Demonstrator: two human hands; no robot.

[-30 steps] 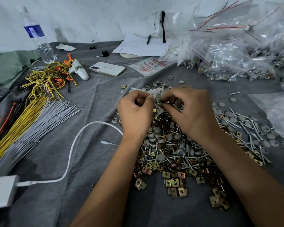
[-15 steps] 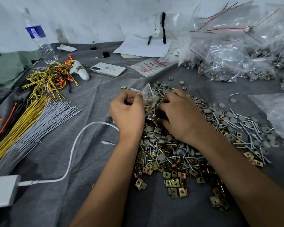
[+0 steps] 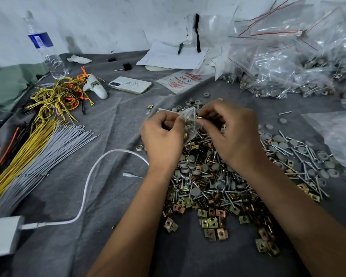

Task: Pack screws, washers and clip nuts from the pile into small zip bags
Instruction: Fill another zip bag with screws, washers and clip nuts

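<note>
both hands up just above the far end of the pile (image 3: 218, 184), left hand (image 3: 163, 136) fingers pinching a small zip bag (image 3: 189, 121) open, right hand (image 3: 231, 132) fingers pinching a brass-colored piece (image 3: 199, 117) at its mouth

A scuffed white wall (image 3: 108, 21) stands behind. A grey cloth (image 3: 112, 196) covers the work surface, meeting a green cloth (image 3: 6, 84) at far left. Light is soft and even.
</note>
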